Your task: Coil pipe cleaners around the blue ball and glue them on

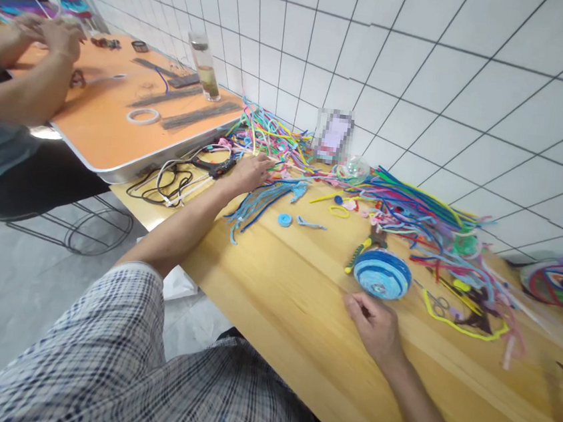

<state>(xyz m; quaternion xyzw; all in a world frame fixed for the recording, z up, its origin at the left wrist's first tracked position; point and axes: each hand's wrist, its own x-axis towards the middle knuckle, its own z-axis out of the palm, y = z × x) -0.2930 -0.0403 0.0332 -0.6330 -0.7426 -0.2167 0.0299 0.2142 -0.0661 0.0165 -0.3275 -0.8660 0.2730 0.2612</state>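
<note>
My left hand point(253, 171) reaches to the back of the wooden table, over the edge of a heap of coloured pipe cleaners point(277, 133). Its fingers stretch forward, their tips partly lost among the strands. Under and beside it lies a bundle of blue pipe cleaners point(262, 202). My right hand point(375, 325) rests on the table with fingers curled and thumb against forefinger; nothing shows in it. Just beyond it sits a round blue coiled pipe-cleaner piece point(382, 275), against yellow-handled pliers point(360, 251). A small blue coil point(284, 220) and a short bent blue piece point(310, 223) lie between my hands.
More pipe cleaners point(423, 202) run along the wall. A phone point(334, 138) leans there, with a clear container point(355, 170) beside it. A black tool with cables point(221, 168) and scissors point(437, 301) lie about. Left, another person's hands point(61, 33) work at an orange table point(103, 118).
</note>
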